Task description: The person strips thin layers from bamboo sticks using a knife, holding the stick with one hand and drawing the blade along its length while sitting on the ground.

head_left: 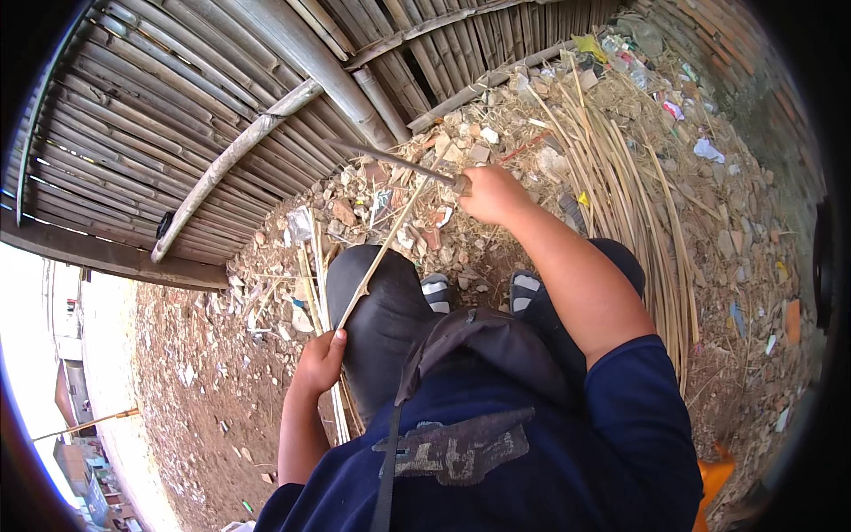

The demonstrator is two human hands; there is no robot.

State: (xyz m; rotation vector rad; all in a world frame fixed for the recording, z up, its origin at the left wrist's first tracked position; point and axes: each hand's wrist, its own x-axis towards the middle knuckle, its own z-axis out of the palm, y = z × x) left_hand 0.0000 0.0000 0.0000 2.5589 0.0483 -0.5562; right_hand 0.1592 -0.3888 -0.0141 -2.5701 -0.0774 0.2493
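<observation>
One pale bamboo strip (383, 251) slants across my view, its long axis rising rightward and away from the body, from beside the left knee (355, 266) to over the rubble (341, 213). I see the left hand (321, 362) with fingers clamped on its lower part, thumb uppermost. The right hand (495, 193), its arm (576, 275) stretched forward and inward, has fingers wrapped round a knife (390, 160); the blade points left, crossing the strip's upper end, contact unclear to me
</observation>
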